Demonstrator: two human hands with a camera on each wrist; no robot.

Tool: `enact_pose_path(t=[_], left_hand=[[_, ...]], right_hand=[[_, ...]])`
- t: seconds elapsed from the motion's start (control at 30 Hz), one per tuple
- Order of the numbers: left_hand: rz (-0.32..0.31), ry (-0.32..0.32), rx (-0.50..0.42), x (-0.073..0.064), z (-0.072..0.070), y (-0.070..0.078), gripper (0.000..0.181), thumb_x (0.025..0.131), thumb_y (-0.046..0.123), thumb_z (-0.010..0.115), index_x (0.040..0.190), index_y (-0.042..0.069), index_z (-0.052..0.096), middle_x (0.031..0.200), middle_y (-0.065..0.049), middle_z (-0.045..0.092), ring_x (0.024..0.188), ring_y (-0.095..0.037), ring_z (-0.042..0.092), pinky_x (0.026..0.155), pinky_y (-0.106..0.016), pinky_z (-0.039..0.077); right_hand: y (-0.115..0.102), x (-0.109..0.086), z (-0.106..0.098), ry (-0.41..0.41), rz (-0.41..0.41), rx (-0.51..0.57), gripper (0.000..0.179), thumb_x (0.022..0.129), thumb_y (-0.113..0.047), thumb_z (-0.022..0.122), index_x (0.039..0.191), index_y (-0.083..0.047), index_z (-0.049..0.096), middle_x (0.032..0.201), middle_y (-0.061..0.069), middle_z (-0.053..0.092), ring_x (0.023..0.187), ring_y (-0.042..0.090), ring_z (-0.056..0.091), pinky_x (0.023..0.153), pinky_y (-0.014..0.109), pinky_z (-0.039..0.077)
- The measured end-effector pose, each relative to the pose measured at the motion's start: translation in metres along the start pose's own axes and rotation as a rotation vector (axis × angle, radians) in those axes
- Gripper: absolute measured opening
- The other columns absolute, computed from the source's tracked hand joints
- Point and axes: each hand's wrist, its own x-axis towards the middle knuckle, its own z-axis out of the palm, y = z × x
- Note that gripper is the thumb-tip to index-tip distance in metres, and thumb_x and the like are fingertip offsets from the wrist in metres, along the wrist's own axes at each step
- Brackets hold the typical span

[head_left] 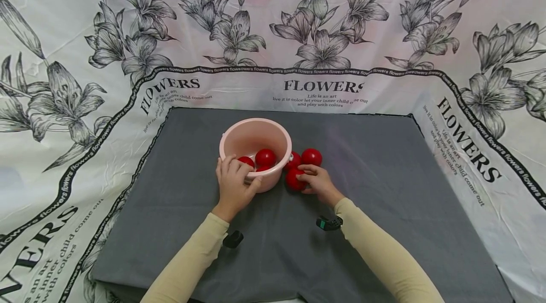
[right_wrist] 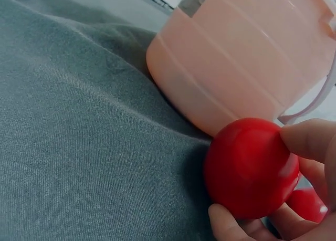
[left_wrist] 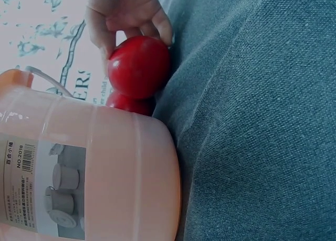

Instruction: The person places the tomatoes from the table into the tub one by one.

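Note:
A pink plastic bucket (head_left: 239, 139) stands upright on the grey cloth, with red balls (head_left: 265, 157) inside it. My left hand (head_left: 233, 187) grips its near-left rim, fingers over the edge and thumb on the outside. On the bucket's right, my right hand (head_left: 317, 182) holds a smooth red ball (right_wrist: 249, 167) between thumb and fingers, low beside the bucket wall. Two other red balls lie just behind it, one (head_left: 312, 157) farther right and one (head_left: 293, 160) close against the bucket. The left wrist view shows a printed label (left_wrist: 42, 186) on the bucket's side.
Grey cloth (head_left: 375, 160) covers the table, with folds near the front. A white floral sheet (head_left: 256, 87) with printed lettering rises behind and at both sides. The bucket's thin handle (right_wrist: 315, 102) hangs at its right side.

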Motion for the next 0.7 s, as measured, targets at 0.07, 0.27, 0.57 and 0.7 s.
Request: enact_pose_path(t=[0.07, 0.27, 0.57, 0.7], left_hand=[[0.002, 0.002, -0.002, 0.000, 0.000, 0.000, 0.031, 0.084, 0.037, 0.061, 0.087, 0.007, 0.070, 0.097, -0.014, 0.066, 0.121, -0.038, 0.052, 0.107, -0.082, 0.026], [0.003, 0.005, -0.006, 0.000, 0.000, 0.001, 0.031, 0.084, 0.037, 0.061, 0.087, 0.007, 0.070, 0.097, -0.014, 0.066, 0.121, -0.038, 0.052, 0.108, -0.081, 0.025], [-0.010, -0.004, -0.010, 0.000, -0.001, 0.002, 0.029, 0.084, 0.037, 0.061, 0.086, 0.009, 0.068, 0.097, -0.015, 0.066, 0.122, -0.039, 0.051, 0.110, -0.080, 0.023], [-0.004, 0.005, -0.014, 0.001, -0.002, 0.003, 0.028, 0.084, 0.036, 0.061, 0.086, 0.010, 0.068, 0.097, -0.015, 0.065, 0.122, -0.039, 0.051, 0.110, -0.080, 0.023]], right_hand=[[0.001, -0.001, -0.001, 0.000, 0.003, 0.007, 0.047, 0.097, -0.016, 0.065, 0.141, -0.004, 0.055, 0.147, 0.024, 0.053, 0.125, 0.036, 0.057, 0.093, 0.051, 0.059], [0.001, -0.005, -0.009, -0.006, 0.001, 0.021, 0.046, 0.098, -0.014, 0.063, 0.140, -0.001, 0.054, 0.144, 0.024, 0.055, 0.115, 0.029, 0.060, 0.091, 0.050, 0.061], [-0.007, -0.014, -0.036, -0.025, -0.004, 0.064, 0.051, 0.100, -0.017, 0.060, 0.147, -0.002, 0.047, 0.148, 0.023, 0.050, 0.122, 0.029, 0.056, 0.094, 0.050, 0.059], [-0.020, -0.018, -0.051, -0.026, -0.032, 0.109, 0.050, 0.101, -0.018, 0.060, 0.147, -0.002, 0.046, 0.137, 0.010, 0.059, 0.113, 0.022, 0.059, 0.095, 0.049, 0.059]])
